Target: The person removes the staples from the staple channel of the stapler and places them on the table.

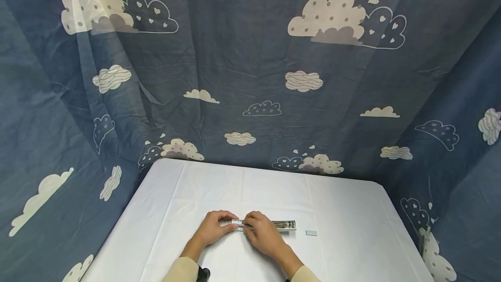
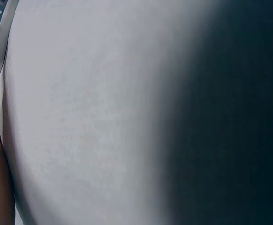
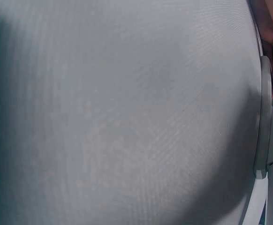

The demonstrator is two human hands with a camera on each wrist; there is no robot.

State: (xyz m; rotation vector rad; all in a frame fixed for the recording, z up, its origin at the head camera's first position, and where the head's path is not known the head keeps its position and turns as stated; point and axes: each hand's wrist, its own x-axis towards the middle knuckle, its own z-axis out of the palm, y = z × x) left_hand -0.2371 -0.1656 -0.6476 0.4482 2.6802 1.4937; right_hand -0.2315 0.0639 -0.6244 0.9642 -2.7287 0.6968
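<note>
Nearest you are your pale sleeves (image 1: 183, 270), a black band (image 1: 203, 274) showing at the left one. Past them, your left hand (image 1: 213, 229) pinches the left end of what looks like a stapler (image 1: 285, 225), thumb on the near side and fingers on the far side. Your right hand (image 1: 266, 235) has its fingers curled over the middle and seems to pinch it there; the exact contact is hidden, and the wrist views catch only the margins of each hand.

To work this well, let the left hand anchor its end and leave the finer movement to the right fingertips. Hold the length level, parallel to the far edge of the worktop (image 1: 344, 212), and press gently: a narrow thing like this would probably twist if the two hands pulled unevenly. Mind your fingertips around any part that could snap closed.

The stapler sits about midway between the worktop's left and right edges, running sideways. It is long, slim and straight-sided, with a pale side and a shiny, brownish metal top toward its right end, which sticks out past your right hand. Whether it rests fully on the cloth, I can't tell.

Just beyond that right end, toward the worktop's right edge, lies a small flat grey block (image 1: 311, 233), apart from everything. Behind the far edge hangs a dark blue cloud-print curtain (image 1: 250, 55).
</note>
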